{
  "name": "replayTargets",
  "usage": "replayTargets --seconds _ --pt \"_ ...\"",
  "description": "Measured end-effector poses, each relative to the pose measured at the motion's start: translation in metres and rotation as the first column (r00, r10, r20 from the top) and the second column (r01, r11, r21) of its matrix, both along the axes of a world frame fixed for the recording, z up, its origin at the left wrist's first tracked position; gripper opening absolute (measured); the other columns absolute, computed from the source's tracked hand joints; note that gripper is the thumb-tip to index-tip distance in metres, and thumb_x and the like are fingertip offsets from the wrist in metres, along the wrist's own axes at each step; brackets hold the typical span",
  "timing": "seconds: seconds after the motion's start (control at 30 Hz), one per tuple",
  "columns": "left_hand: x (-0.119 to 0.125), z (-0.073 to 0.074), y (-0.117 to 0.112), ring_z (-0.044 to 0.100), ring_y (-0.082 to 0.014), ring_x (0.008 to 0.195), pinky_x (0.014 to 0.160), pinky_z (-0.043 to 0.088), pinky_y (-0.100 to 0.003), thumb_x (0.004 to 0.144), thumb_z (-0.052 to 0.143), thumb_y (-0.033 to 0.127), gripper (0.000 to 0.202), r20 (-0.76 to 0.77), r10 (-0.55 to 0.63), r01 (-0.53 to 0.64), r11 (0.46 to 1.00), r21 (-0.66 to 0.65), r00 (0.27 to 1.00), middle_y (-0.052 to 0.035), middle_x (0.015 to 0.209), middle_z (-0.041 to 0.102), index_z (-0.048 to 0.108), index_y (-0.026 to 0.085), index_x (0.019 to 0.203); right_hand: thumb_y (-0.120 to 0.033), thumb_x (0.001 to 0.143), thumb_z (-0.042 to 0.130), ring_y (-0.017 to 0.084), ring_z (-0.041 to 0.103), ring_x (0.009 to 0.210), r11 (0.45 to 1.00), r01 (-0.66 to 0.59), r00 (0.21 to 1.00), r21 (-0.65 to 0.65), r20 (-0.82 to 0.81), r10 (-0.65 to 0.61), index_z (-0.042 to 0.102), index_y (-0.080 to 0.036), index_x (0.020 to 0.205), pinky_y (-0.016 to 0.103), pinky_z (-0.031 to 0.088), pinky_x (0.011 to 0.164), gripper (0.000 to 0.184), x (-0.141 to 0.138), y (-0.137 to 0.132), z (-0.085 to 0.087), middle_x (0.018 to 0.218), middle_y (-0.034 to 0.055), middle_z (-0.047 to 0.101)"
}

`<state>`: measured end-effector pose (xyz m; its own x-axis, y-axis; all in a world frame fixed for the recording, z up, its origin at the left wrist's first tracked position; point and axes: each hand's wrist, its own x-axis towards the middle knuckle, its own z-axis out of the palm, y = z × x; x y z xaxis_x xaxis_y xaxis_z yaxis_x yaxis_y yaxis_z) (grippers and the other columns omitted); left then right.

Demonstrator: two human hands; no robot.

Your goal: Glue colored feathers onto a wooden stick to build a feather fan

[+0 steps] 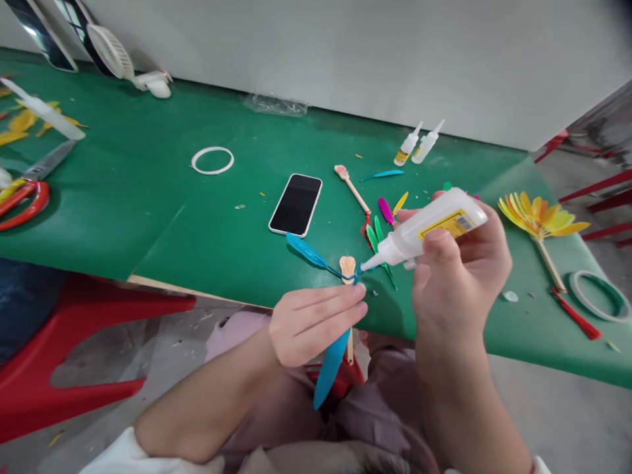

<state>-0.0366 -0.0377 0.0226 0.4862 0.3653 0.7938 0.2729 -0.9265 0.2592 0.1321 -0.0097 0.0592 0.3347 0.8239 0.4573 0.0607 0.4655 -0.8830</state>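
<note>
My right hand (459,276) is closed round a white glue bottle (434,227) with a yellow label. It is tilted down to the left, its nozzle tip at the base of the blue feathers. My left hand (316,322), at the table's front edge, pinches a flat wooden stick (347,267) with a rounded, widened head. One blue feather (306,250) spreads left from the stick's head; another blue feather (332,372) hangs below my fingers. Past the bottle lie green feathers (375,236), a magenta feather (386,210) and another wooden stick (353,187) with a red tassel.
A phone (296,204) and a white ring (212,160) lie on the green table (222,224). Two small bottles (417,145) stand behind. To the right are a yellow feather fan (543,224) and a tape roll (575,289); scissors (29,191) lie left, near a small fan (111,52).
</note>
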Motion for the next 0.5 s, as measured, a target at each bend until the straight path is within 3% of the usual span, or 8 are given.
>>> replayTargets --seconds 0.13,0.23,0.37,0.5 --pt "-0.001 0.001 -0.001 0.058 -0.0166 0.106 0.089 0.052 -0.025 0.084 0.046 0.007 0.019 -0.014 -0.004 0.004 1.000 0.007 1.000 -0.0143 0.098 0.067 0.059 0.005 0.098 -0.031 0.070 0.067 0.017 0.064 0.085 0.995 -0.014 0.998 0.096 -0.060 0.020 0.054 -0.029 0.100 0.034 0.052 0.077 0.033 -0.002 0.002 -0.001 0.096 -0.0026 0.059" --pt "-0.002 0.002 0.000 0.058 -0.0164 0.105 0.088 0.052 -0.026 0.085 0.046 0.008 0.020 -0.013 0.002 -0.001 1.000 0.012 1.000 -0.0138 0.098 0.067 0.059 0.006 0.099 -0.027 0.067 0.070 0.015 0.064 0.079 0.984 -0.042 0.993 0.173 -0.102 0.061 0.058 -0.027 0.096 0.032 0.053 0.073 0.032 -0.003 -0.001 0.004 0.096 -0.0032 0.058" --pt "-0.003 0.004 0.000 0.057 -0.0164 0.106 0.089 0.052 -0.026 0.084 0.047 0.008 0.020 -0.030 -0.005 0.005 1.000 0.009 1.000 -0.0138 0.099 0.067 0.059 0.006 0.100 -0.025 0.066 0.071 0.017 0.064 0.078 0.978 -0.107 0.992 0.178 -0.041 0.116 0.058 -0.026 0.097 0.034 0.054 0.070 0.033 -0.005 -0.006 0.009 0.094 -0.0021 0.058" --pt "-0.003 0.005 -0.001 0.058 -0.0164 0.105 0.089 0.052 -0.025 0.083 0.047 0.007 0.020 -0.031 -0.020 0.020 1.000 0.001 0.999 -0.0140 0.098 0.068 0.060 0.006 0.099 -0.022 0.066 0.071 0.018 0.064 0.084 0.983 0.014 0.999 0.182 0.035 -0.021 0.055 -0.027 0.098 0.039 0.052 0.079 0.035 -0.001 0.000 0.007 0.098 -0.0022 0.056"
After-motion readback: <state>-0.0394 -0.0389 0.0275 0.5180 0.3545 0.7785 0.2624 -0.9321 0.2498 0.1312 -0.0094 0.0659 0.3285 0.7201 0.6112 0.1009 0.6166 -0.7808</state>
